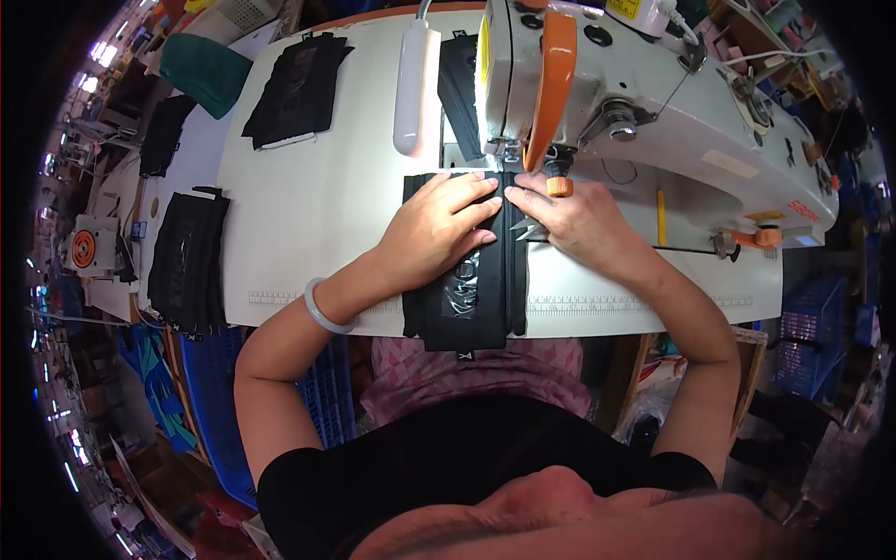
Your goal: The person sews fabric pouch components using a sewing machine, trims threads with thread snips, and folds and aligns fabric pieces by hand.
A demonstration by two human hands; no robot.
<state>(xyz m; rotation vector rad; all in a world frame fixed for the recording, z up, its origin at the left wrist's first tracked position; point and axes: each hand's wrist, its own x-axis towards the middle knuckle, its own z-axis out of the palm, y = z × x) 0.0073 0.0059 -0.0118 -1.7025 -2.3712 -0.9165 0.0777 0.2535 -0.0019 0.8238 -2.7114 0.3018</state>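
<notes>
Head view: my left hand (439,224) lies, fingers slightly spread, on the black fabric (431,306), which overhangs the bench's (313,210) near edge; my right hand (581,219) touches it, whether pinching I cannot tell. Probably seam-feeding; next likely needs straight, even guiding

Dressed for the workroom, the person wears a plain black fabric top (429,434) at six o'clock, its short left sleeve (289,481) ending between seven and eight o'clock and its short right sleeve (689,469) near four. The left arm (285,353) and right arm (695,327) are bare. A smooth, rounded, pale grey bangle (315,303) circles the left wrist between eight and nine o'clock. Pink cloth (476,373) patterned in lighter and darker angular patches shows at six o'clock, its garment type hard to tell.
</notes>
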